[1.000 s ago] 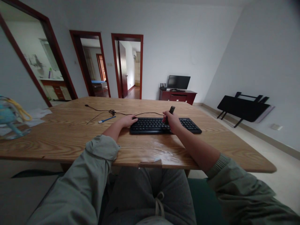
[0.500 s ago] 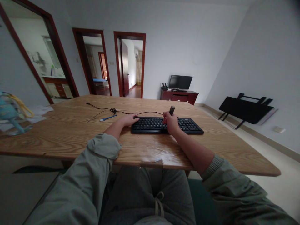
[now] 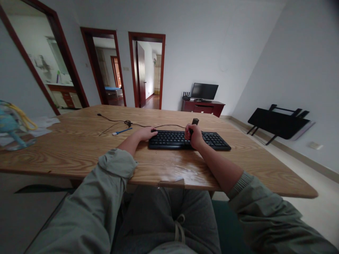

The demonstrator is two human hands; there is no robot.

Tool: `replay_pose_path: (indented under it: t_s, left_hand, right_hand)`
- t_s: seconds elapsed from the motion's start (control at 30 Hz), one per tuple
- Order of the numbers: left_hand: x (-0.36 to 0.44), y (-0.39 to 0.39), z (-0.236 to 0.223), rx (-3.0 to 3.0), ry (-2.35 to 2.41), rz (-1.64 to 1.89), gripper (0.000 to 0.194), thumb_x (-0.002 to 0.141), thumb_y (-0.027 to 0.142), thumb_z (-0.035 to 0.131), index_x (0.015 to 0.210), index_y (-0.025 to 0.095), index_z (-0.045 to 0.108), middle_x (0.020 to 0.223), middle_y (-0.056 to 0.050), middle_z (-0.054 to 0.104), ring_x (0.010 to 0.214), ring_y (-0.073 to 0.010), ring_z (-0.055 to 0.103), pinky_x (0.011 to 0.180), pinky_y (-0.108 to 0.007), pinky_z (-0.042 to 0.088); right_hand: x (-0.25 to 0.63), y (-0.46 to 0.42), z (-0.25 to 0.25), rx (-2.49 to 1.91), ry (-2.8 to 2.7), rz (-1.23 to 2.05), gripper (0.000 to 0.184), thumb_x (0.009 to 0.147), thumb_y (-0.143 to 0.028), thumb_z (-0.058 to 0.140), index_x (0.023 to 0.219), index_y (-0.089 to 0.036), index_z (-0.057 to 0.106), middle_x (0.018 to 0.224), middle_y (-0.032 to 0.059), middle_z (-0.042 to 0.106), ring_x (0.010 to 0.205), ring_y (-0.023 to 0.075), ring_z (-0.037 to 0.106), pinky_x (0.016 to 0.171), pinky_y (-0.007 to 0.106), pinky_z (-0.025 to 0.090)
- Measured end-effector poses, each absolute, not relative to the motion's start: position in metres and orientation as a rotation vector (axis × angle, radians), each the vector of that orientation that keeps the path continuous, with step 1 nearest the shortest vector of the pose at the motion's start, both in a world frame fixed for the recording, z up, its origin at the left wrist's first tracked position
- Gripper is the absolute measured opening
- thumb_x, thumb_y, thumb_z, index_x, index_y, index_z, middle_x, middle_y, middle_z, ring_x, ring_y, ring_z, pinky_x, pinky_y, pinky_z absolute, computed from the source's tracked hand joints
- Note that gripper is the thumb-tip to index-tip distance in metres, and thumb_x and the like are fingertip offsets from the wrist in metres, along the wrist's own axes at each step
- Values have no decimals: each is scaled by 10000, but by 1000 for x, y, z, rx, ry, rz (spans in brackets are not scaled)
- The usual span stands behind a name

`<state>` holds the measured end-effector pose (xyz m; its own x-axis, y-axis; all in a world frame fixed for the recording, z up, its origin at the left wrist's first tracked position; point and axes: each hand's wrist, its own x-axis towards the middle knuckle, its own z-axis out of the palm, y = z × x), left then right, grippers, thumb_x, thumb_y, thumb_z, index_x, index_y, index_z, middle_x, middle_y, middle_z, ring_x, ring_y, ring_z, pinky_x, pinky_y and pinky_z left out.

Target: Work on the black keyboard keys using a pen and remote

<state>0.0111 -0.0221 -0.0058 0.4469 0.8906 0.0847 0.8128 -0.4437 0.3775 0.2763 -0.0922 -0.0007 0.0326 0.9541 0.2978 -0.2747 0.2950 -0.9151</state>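
Note:
A black computer keyboard [image 3: 169,141] lies flat on the wooden table in front of me. My left hand [image 3: 147,133] grips its left end, thumb and fingers at the upper left corner. Over the right-middle keys is my right hand [image 3: 195,135], closed in a fist around a dark upright handle [image 3: 195,121]. The handle's top sticks out above the fist; its lower end is hidden by the hand, so I cannot tell what tool it is. From behind the keyboard a black cable [image 3: 143,125] runs left, bundled in one spot.
Left of the keyboard lies a slim blue tool with a white end [image 3: 122,131]. Papers [image 3: 43,123] and a blue-and-yellow object [image 3: 12,123] are at the table's left. The wooden table's [image 3: 161,165] front edge is close to my lap. A folded black table [image 3: 280,121] leans at the right wall.
My right fist has shifted very slightly, still around the handle over the keys. The left hand stays on the keyboard's corner. The whole view has tilted a little.

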Motion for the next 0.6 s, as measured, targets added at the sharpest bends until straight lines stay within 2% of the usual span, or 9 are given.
replay_pose_path:
  t_s: [0.27, 0.47, 0.6]
  left_hand:
    - [9, -14, -12, 2439, 1440, 418, 430, 890, 452, 464, 1180, 175, 619, 1153, -74, 679, 953, -193, 636, 861, -270, 486]
    - [7, -9, -15, 2423, 1419, 440, 434, 874, 459, 486, 1169, 171, 623, 1164, -83, 675, 970, -208, 633, 873, -286, 488]
    - [9, -14, -12, 2426, 1454, 448, 409, 869, 442, 503, 1155, 180, 634, 1178, -80, 670, 996, -211, 627, 900, -288, 482]
  right_hand:
    - [277, -90, 0, -743, -1196, 1128, 245, 712, -375, 529, 557, -219, 421, 404, -66, 318, 339, 71, 267, 343, 225, 232]
    - [265, -93, 4, -952, -1381, 911, 281, 720, -348, 575, 574, -234, 363, 427, -75, 326, 358, 84, 298, 370, 254, 260]
    - [251, -95, 5, -1022, -1656, 667, 271, 754, -364, 533, 581, -212, 389, 493, -55, 350, 463, 88, 325, 452, 253, 262]
